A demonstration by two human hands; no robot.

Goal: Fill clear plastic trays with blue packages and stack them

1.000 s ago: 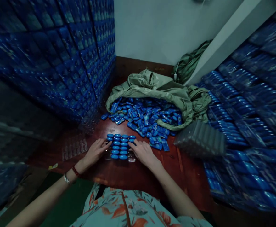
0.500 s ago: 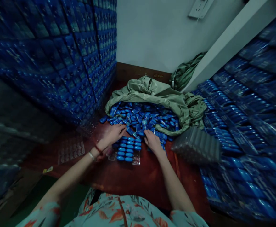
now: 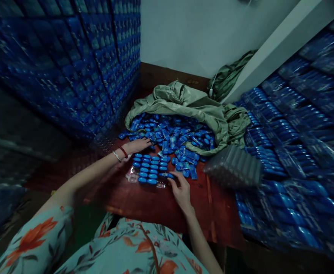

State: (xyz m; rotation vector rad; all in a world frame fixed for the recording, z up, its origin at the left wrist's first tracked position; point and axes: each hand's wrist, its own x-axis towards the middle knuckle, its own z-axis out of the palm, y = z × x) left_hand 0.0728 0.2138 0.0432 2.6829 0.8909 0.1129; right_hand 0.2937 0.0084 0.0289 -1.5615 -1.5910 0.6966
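A clear plastic blister tray (image 3: 131, 176) lies before me, its cups largely filled with rows of glossy blue oval pieces (image 3: 145, 170). At the tray's right side, my right hand (image 3: 182, 190) pinches a blue oval piece (image 3: 166, 175) between thumb and fingers, over or in a cup. My left hand (image 3: 138, 145), with bracelets at the wrist, reaches to the near edge of a loose heap of blue pieces (image 3: 169, 139). Its fingers curve down around a blue piece (image 3: 152, 148), partly hidden beneath the fingertips. The heap spills from a green fabric sack (image 3: 189, 108).
Filled blue packs stand in a tall stack (image 3: 98, 57) on the left and another stack (image 3: 278, 137) on the right. A pile of nested clear trays (image 3: 234, 167) sits right of the heap. Red cloth (image 3: 121, 199) covers the work surface. A wall (image 3: 178, 38) rises behind.
My right hand has come back from the heap to the tray's right side with a blue piece. The left hand stays by the heap's left edge. The view has shifted slightly.
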